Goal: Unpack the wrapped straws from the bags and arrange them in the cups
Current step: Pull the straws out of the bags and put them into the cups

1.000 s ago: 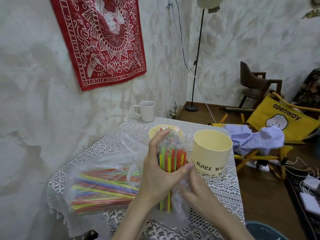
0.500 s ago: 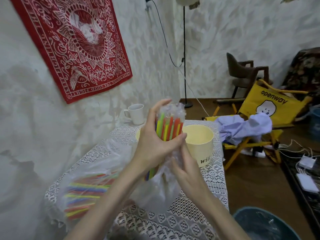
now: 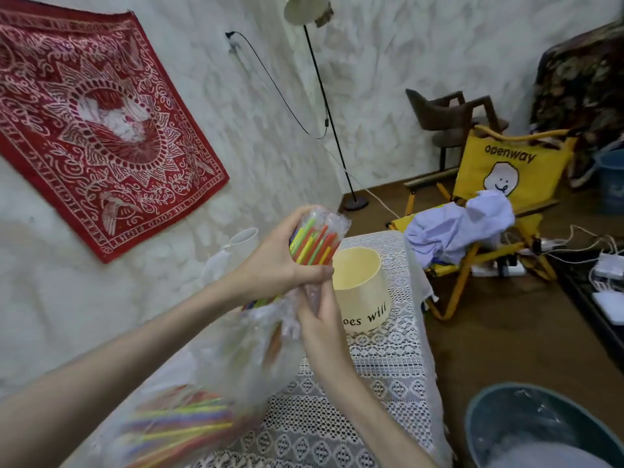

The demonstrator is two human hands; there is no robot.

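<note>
The left hand (image 3: pixel 270 265) wraps around a bundle of wrapped straws (image 3: pixel 312 243), held upright above the lace-covered table (image 3: pixel 388 366). The right hand (image 3: pixel 320 319), at 6 o'clock of the bundle, pinches the clear plastic bag (image 3: pixel 256 336) hanging beneath. A cream cup (image 3: pixel 359 288) stands at 3 o'clock of the hands. A second bag of straws (image 3: pixel 179 427) lies blurred at 7 o'clock on the table.

You see: 2 clear plastic straw bags (image 3: pixel 256 336) (image 3: pixel 175 430) | 1 cream round cup (image 3: pixel 359 292) at 12 o'clock | 1 white ceramic mug (image 3: pixel 243 241) | 2 hands (image 3: pixel 270 265) (image 3: pixel 320 319)
</note>
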